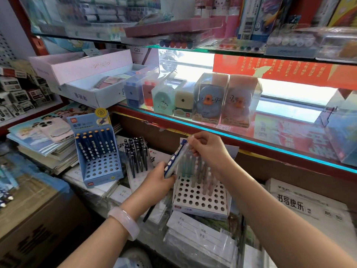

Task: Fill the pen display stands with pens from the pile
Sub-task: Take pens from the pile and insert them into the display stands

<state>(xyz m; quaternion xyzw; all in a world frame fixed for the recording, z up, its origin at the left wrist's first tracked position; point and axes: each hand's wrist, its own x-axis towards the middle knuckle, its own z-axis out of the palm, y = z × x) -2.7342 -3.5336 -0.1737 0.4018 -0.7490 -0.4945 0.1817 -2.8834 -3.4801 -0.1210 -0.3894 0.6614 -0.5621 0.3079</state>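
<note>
My left hand (158,180) grips the lower end of a small bundle of pens (174,160); the front one is dark blue with white dots. My right hand (207,148) pinches the top of a pale pen in that bundle, just above the white display stand (201,198). That stand holds several pastel pens in its back rows, and its front holes are bare. The blue display stand (100,167) to the left carries two rows of dotted blue pens at the back. Between the two, a clear stand (135,182) holds several dark pens.
A glass shelf edge (251,144) with boxed sharpeners runs just above and behind my hands. Stacked notebooks (44,149) lie at the left, wrapped paper packs (313,206) at the right. More dotted pens (5,198) lie on a cardboard box (38,225) at the far left.
</note>
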